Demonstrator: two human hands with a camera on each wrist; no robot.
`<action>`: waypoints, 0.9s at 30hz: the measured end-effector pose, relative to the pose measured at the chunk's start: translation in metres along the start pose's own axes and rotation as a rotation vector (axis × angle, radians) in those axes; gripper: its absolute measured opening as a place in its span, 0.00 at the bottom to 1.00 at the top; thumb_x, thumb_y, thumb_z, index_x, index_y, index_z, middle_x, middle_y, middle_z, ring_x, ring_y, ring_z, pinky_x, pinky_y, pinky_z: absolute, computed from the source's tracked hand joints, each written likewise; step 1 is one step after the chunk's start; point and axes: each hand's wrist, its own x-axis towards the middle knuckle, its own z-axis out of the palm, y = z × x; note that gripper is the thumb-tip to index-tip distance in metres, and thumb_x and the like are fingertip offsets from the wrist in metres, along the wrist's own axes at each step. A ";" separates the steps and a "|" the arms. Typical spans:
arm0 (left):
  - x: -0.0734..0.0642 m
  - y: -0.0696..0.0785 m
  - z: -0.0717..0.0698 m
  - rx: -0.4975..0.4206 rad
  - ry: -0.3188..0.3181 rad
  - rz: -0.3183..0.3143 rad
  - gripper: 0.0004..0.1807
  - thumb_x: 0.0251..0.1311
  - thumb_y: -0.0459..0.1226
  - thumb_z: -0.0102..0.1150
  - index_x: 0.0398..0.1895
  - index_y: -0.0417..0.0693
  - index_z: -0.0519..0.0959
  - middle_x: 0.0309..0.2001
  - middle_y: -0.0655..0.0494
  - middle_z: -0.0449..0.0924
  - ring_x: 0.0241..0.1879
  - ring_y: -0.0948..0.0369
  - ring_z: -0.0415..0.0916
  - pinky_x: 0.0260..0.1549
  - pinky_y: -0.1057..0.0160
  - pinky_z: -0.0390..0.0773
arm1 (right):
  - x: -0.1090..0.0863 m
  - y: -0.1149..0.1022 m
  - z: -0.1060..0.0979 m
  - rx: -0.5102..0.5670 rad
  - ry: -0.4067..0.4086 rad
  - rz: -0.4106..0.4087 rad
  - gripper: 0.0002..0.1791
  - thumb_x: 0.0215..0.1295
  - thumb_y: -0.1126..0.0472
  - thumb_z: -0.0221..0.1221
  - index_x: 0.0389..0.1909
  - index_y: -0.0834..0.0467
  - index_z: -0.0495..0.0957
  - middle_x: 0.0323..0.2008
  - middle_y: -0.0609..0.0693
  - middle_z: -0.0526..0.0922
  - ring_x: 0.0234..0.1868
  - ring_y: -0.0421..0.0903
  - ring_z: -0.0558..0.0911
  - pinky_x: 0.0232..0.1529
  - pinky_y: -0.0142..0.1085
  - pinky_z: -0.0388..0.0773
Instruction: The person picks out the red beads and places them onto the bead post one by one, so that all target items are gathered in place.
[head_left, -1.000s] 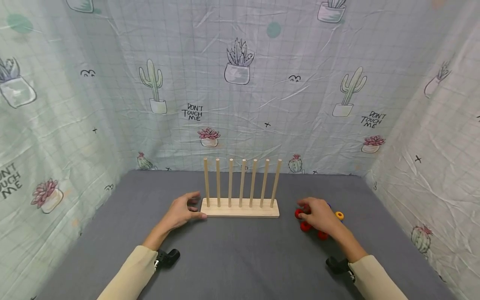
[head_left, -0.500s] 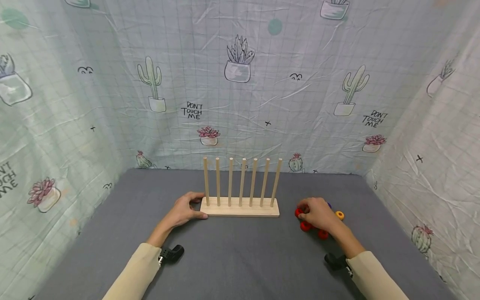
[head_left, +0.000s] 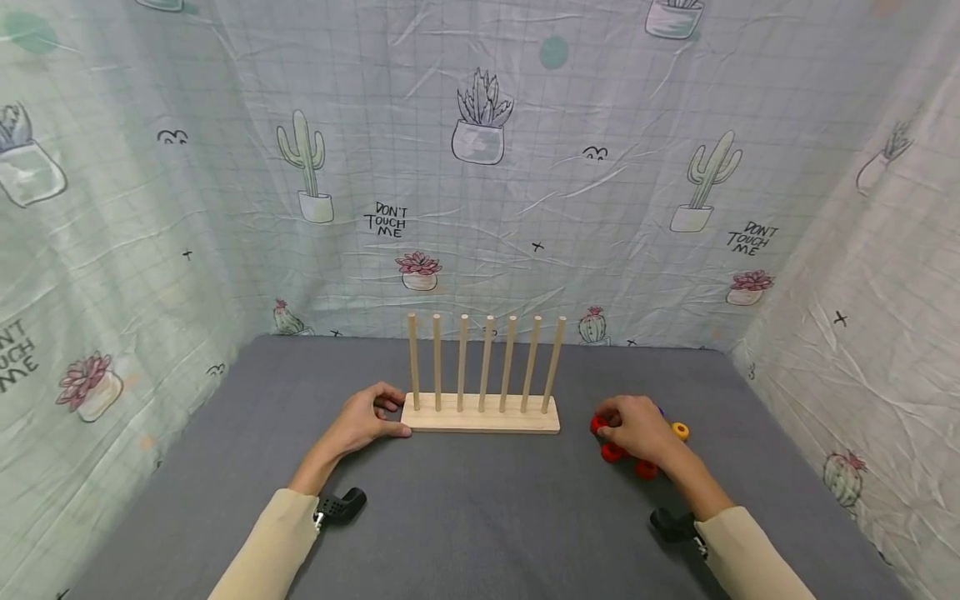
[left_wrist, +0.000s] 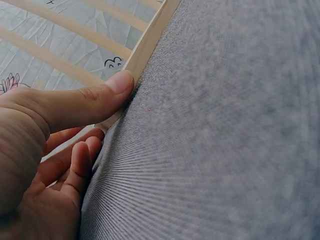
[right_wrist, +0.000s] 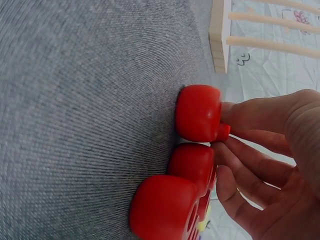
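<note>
A pale wooden peg rack (head_left: 480,424) stands near a loose cluster of small coloured beads.
From here I count seven upright round pegs (head_left: 486,364) in a row along the long flat base, its left end held by the left hand (head_left: 367,419); well apart, the right hand (head_left: 637,427) has its thumb at a glossy, rounded red bead (right_wrist: 198,114), though I can't tell whether it's pinched, with more red beads (right_wrist: 165,207) crowded just beside it, a yellow bead (head_left: 680,431) with its hole showing, and a sliver of blue, partly hidden.
</note>
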 end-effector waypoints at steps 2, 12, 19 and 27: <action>0.000 0.000 0.000 -0.008 -0.004 0.004 0.28 0.45 0.41 0.84 0.49 0.45 0.82 0.48 0.47 0.83 0.40 0.58 0.77 0.41 0.61 0.76 | 0.000 0.000 -0.001 0.000 0.004 0.000 0.13 0.59 0.64 0.72 0.46 0.61 0.87 0.38 0.53 0.89 0.35 0.45 0.85 0.37 0.43 0.82; -0.003 -0.001 -0.001 -0.031 -0.001 0.041 0.20 0.45 0.42 0.84 0.40 0.50 0.84 0.46 0.50 0.83 0.36 0.60 0.76 0.37 0.66 0.76 | 0.001 -0.002 -0.005 -0.008 0.037 -0.005 0.14 0.59 0.63 0.71 0.46 0.61 0.87 0.35 0.50 0.88 0.34 0.43 0.84 0.36 0.42 0.81; -0.003 -0.001 0.001 -0.031 -0.001 0.053 0.19 0.45 0.42 0.84 0.38 0.50 0.84 0.46 0.52 0.83 0.35 0.60 0.76 0.37 0.67 0.76 | -0.001 -0.002 -0.010 -0.005 0.076 -0.081 0.13 0.60 0.63 0.71 0.46 0.60 0.88 0.41 0.53 0.89 0.38 0.47 0.86 0.38 0.44 0.82; -0.002 -0.005 0.002 -0.032 0.024 0.058 0.19 0.44 0.43 0.85 0.37 0.52 0.85 0.43 0.53 0.84 0.32 0.62 0.72 0.34 0.67 0.73 | 0.000 -0.011 -0.016 0.001 0.082 -0.181 0.11 0.61 0.63 0.71 0.45 0.57 0.88 0.40 0.48 0.88 0.38 0.46 0.85 0.38 0.41 0.81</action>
